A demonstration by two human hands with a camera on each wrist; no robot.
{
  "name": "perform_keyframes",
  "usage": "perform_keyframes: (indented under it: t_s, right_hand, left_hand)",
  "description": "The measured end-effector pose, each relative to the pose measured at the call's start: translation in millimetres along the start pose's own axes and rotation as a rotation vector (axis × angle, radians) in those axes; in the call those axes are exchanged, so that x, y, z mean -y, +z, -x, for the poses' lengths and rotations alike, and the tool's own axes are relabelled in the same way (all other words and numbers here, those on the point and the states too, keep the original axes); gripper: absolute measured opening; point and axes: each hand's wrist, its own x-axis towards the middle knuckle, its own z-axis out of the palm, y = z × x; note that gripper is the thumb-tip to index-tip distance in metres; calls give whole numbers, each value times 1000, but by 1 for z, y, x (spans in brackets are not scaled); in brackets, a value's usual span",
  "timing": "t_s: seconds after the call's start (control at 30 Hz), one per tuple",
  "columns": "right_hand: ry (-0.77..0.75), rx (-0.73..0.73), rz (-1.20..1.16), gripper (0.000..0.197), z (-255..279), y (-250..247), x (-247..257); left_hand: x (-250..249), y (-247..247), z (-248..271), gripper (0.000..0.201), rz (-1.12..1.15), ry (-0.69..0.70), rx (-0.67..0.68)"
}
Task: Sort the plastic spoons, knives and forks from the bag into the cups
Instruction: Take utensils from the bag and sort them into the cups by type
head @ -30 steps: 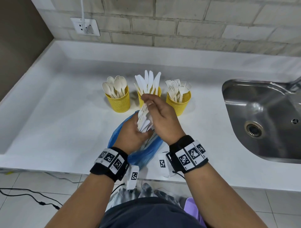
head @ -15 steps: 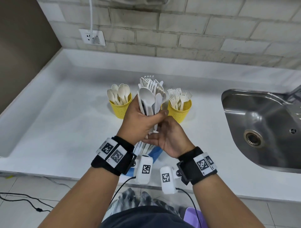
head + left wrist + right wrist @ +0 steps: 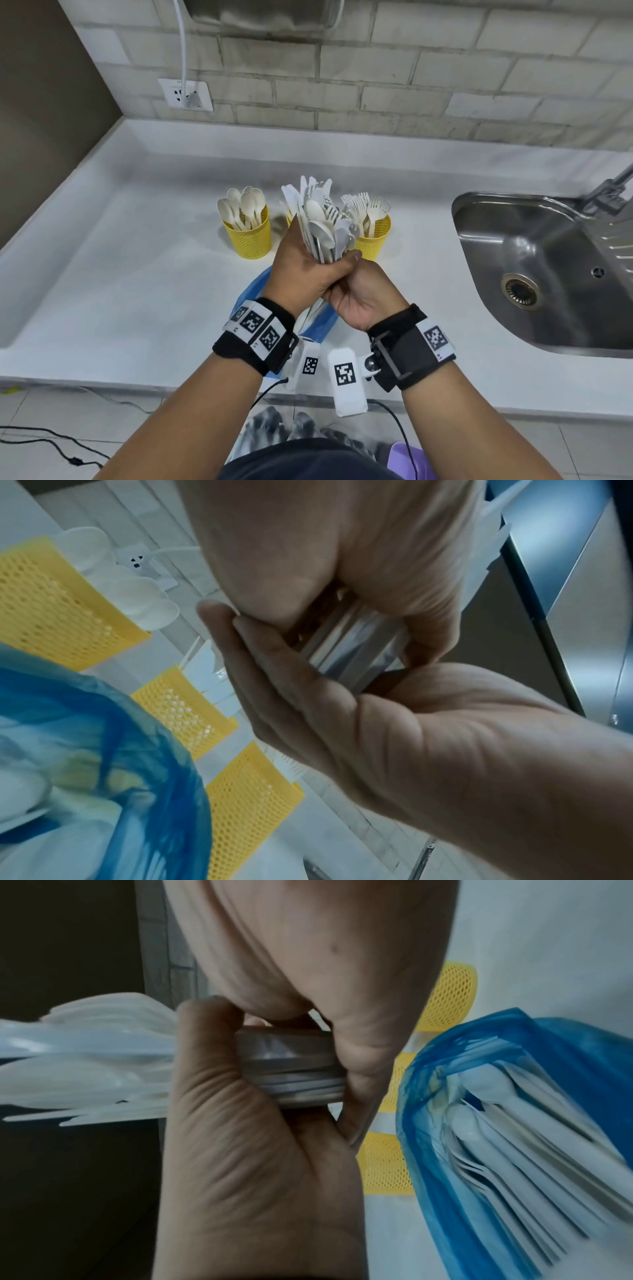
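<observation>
My left hand [image 3: 308, 270] grips an upright bundle of mixed white cutlery [image 3: 322, 226], raised in front of the middle yellow cup [image 3: 289, 221], which it mostly hides. Just below, my right hand [image 3: 363, 298] holds the handle ends [image 3: 356, 647] between fingers and thumb. The spoon cup [image 3: 251, 240] stands at the left and the fork cup [image 3: 375, 240] at the right. Under both hands the blue bag [image 3: 253, 294] lies on the counter. More cutlery shows inside the bag [image 3: 514, 1150].
A steel sink [image 3: 460, 219] is set into the white counter [image 3: 137, 274] at the right, with a tap at its far corner. A wall socket [image 3: 186, 94] with a cable sits at the back left. The counter's front edge runs below my wrists.
My left hand has lifted the bundle out of the bag and stood it upright before the cups. My right hand has dropped from the top of the bundle to its handle ends.
</observation>
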Motion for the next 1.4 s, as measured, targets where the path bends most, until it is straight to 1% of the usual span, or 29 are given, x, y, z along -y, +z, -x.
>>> perform_keyframes:
  t_s: [0.07,0.13,0.2,0.27,0.33,0.4,0.5,0.57,0.63,0.73,0.8,0.97,1.03,1.13,1.2,1.23,1.27,1.33,1.37,1.4]
  right_hand:
    - [-5,-46,-33,34,-2,1,-4]
    - [-2,-65,-93,34,-4,-1,-6]
    - [4,-79,-175,31,-4,-4,-5]
    - [-1,-98,-259,26,-3,-8,-5]
    - [-8,-106,-311,25,-1,-10,-6]
    - [-39,-102,-311,27,-1,-10,-9]
    - [-130,-55,-322,36,-3,-6,-15]
    - [-151,-24,-336,37,-5,-5,-16]
    - [-132,-30,-334,35,-5,-5,-14]
    - [-30,-82,-342,31,-4,-10,-11]
    - [15,-109,-314,35,-3,-10,-9]
    - [28,-69,-231,32,0,-5,-6]
    - [28,-62,-174,34,1,-7,-6]
    - [66,-6,-61,40,3,-11,-8]
    - [75,-5,63,39,4,-14,-8]
    - [50,-22,132,36,4,-14,-6]
    - [-12,-55,201,34,4,-15,-3]
    - [-216,-135,375,39,5,-14,10]
    - [-334,-151,465,46,7,-11,19]
    - [-442,-137,534,53,11,-6,27]
  left_hand:
    - [0,3,0,45,-21,-3,-35]
    - [0,5,1,35,-40,-15,-32]
    - [2,6,1,32,-49,-35,-23]
    - [1,5,2,30,-37,-54,-42]
    - [-2,6,1,32,-10,-40,-34]
    - [-2,9,2,36,-5,-31,-13]
    - [5,11,1,32,-26,-38,3]
    - [6,12,1,36,-53,-38,6]
    - [7,11,1,36,-87,-50,29]
    - [5,8,5,32,-79,-125,95]
    - [6,7,5,32,-99,-132,145]
    - [2,8,-2,28,-177,-65,102]
    - [0,7,-5,26,-186,-50,89]
    - [-4,1,-9,12,-105,-77,32]
    - [-7,-6,-12,6,-81,-79,17]
    - [-8,-10,-13,6,-91,-65,12]
    - [-9,-14,-14,7,-105,-54,9]
    - [-8,-25,-16,5,-129,-50,13]
    - [-7,-30,-16,9,-135,-58,13]
    - [-6,-34,-16,14,-136,-68,15]
